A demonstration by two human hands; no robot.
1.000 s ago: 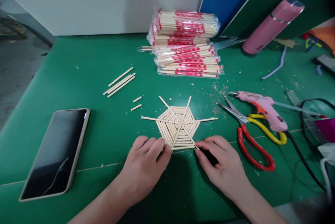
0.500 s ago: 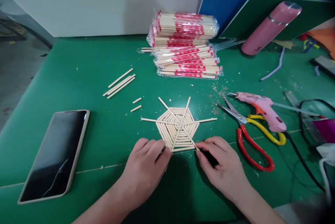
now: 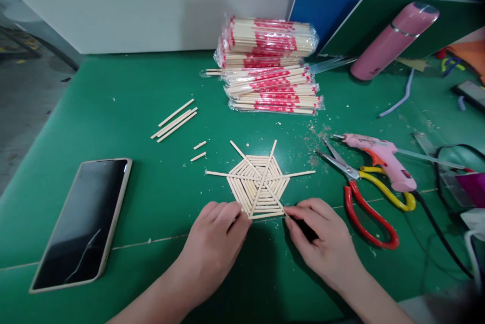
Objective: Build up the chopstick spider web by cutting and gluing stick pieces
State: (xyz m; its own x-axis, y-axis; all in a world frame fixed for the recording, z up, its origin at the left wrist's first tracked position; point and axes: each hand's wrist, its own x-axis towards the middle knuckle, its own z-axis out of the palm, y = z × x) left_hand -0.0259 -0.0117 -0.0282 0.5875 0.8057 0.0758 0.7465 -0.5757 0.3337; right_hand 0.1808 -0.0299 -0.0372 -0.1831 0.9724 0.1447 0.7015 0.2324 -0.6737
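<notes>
A flat hexagonal web of wooden sticks point(image 3: 259, 182) lies on the green table point(image 3: 125, 86). Its long spokes stick out at the corners. My left hand point(image 3: 215, 240) rests with curled fingers, its tips pressed on the web's lower left corner. My right hand point(image 3: 322, 243) pinches the end of a spoke at the lower right corner, where the lowest stick ends. Both hands stay low on the table, one on each side of the web's near edge.
Loose cut sticks point(image 3: 175, 119) and two short bits point(image 3: 198, 151) lie left of the web. Packs of wrapped chopsticks point(image 3: 269, 66) are stacked behind. Red-and-yellow scissors point(image 3: 364, 197) and a pink glue gun point(image 3: 382, 157) lie to the right, a phone point(image 3: 83, 220) to the left, and a pink flask point(image 3: 394, 41) at the back right.
Both hands stay at the web's lower corners, almost still. Only the view has shifted slightly.
</notes>
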